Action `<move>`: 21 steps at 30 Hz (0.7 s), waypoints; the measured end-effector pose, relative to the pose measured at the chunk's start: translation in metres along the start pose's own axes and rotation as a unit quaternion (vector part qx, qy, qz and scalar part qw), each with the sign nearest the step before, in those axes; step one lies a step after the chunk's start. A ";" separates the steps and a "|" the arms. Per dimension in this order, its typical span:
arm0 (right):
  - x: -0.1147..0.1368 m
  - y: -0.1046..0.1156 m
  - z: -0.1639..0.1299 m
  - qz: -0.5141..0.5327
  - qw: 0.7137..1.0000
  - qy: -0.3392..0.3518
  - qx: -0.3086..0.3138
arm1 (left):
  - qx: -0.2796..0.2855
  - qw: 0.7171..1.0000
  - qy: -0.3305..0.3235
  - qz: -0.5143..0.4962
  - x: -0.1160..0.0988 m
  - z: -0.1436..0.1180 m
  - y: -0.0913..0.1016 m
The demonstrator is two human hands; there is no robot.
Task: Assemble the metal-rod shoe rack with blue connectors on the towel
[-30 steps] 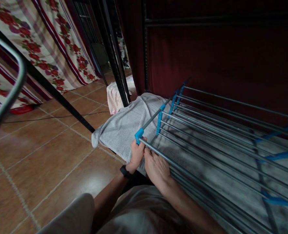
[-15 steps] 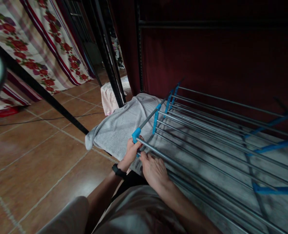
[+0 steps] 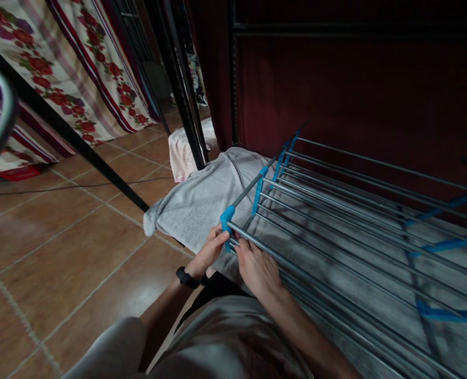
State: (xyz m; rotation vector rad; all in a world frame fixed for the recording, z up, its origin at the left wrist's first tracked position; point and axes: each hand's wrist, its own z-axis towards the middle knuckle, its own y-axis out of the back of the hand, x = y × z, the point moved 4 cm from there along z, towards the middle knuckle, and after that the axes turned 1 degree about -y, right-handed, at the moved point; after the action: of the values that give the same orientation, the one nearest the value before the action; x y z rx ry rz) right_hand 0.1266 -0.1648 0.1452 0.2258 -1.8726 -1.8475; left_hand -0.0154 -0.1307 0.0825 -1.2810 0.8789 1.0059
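Note:
A clothes drying rack (image 3: 336, 220) with grey metal rods and blue plastic joints lies low in front of me, stretching off to the right. At its near left corner, my left hand (image 3: 211, 248) is closed on the blue corner joint (image 3: 227, 217), the thumb pressed against it. Just to the right, my right hand (image 3: 259, 267) has its fingers curled around a lower rod beside the same joint. Its fingertips are partly hidden under the front rod. A black watch (image 3: 187, 278) is on my left wrist.
A grey blanket (image 3: 196, 213) spreads under the rack. Black metal posts (image 3: 181, 84) and a slanted black bar (image 3: 79, 142) stand at left. Behind hang a dark red cloth (image 3: 336, 84) and a floral curtain (image 3: 67, 79). A thin cable (image 3: 83, 185) crosses the tiled floor.
The view has shifted slightly, so the rack sits a little further right. My left hand's grip has moved outward on the corner joint, uncovering more of it. My right hand stays beside it.

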 end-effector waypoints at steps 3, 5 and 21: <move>-0.001 0.000 0.000 -0.007 1.000 0.000 -0.010 | -0.038 0.996 0.022 -0.073 0.010 -0.002 0.005; -0.001 0.001 0.000 -0.012 1.000 0.000 -0.016 | -0.063 0.994 0.034 -0.077 0.016 0.001 0.006; -0.002 0.002 0.003 -0.004 1.000 -0.019 -0.011 | -0.154 0.987 0.021 0.031 0.008 0.006 -0.012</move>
State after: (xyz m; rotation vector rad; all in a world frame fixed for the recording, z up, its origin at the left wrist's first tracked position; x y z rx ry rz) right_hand 0.1277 -0.1609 0.1467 0.1930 -1.8786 -1.8894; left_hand -0.0018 -0.1240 0.0791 -1.5470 0.8218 1.2022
